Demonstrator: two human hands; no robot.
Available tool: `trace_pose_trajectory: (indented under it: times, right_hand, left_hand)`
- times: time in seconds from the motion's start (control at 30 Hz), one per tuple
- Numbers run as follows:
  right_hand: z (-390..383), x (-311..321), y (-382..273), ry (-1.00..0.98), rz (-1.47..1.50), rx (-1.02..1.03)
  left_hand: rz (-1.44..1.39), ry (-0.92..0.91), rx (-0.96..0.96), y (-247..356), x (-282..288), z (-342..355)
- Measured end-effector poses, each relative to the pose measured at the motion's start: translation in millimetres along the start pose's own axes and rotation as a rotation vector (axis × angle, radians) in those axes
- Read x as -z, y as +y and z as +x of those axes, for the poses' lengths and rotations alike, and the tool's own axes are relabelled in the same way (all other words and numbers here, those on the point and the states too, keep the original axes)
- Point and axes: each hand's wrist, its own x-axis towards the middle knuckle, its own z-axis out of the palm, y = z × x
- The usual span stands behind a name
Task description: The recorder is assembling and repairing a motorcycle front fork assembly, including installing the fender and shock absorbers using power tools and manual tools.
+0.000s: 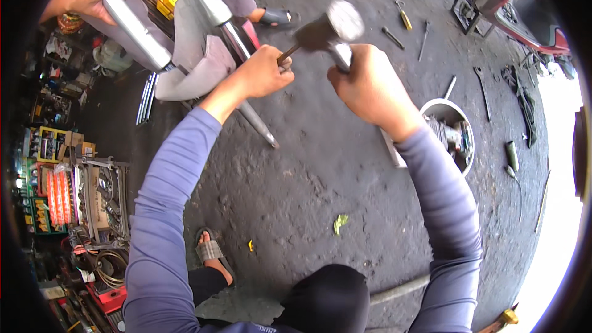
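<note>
In my right hand [370, 83] is the grip of a hammer [345, 20], its metal head raised and blurred by motion. My left hand [266, 73] is closed round a thin dark metal rod [287, 55], whose tip points toward the hammer head; the two look very close, but I cannot tell if they touch. Behind my left hand lie a silver fork tube [209, 3] and a worn grey fender-like part [197, 71]. A tapered metal bar [259, 126] sticks out below my left wrist. Another person's hand [98, 1] grips a second silver tube [132, 24] at upper left.
A grey bucket of metal parts [470, 139] stands right of my right forearm. A yellow-handled screwdriver [404, 17], a wrench [483, 92] and other tools lie on the dark floor. Crowded shelves and boxes [58, 148] fill the left side; a red vehicle part [512, 9] stands upper right.
</note>
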Motion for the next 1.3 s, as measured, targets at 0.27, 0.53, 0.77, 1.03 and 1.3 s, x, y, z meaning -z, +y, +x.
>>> trace_pose_trajectory:
  times: [0.27,0.53,0.77,1.03,1.3]
  right_hand:
    - [-80.3,26.2,9.0,0.032,0.082,-0.429]
    - [-119.4,0.1,-72.5,-0.164,-0.04,-0.388]
    - [-115.9,-29.2,-156.1,-0.196,-0.199,-0.42]
    - [-95.1,-58.2,-224.8,-0.161,-0.185,-0.419]
    - [-87.0,-73.6,-239.5,-0.139,-0.164,-0.345]
  left_hand:
    - [-0.811,-0.158,-0.027,24.2,12.3,-74.8]
    - [-1.09,0.248,-0.263,-59.4,60.4,-158.4]
    - [-1.068,0.265,-0.464,-72.4,40.2,-113.1]
    - [-0.881,0.228,-0.667,-74.5,41.8,-104.1]
    - [-0.951,0.094,-0.618,-81.1,34.3,-104.0]
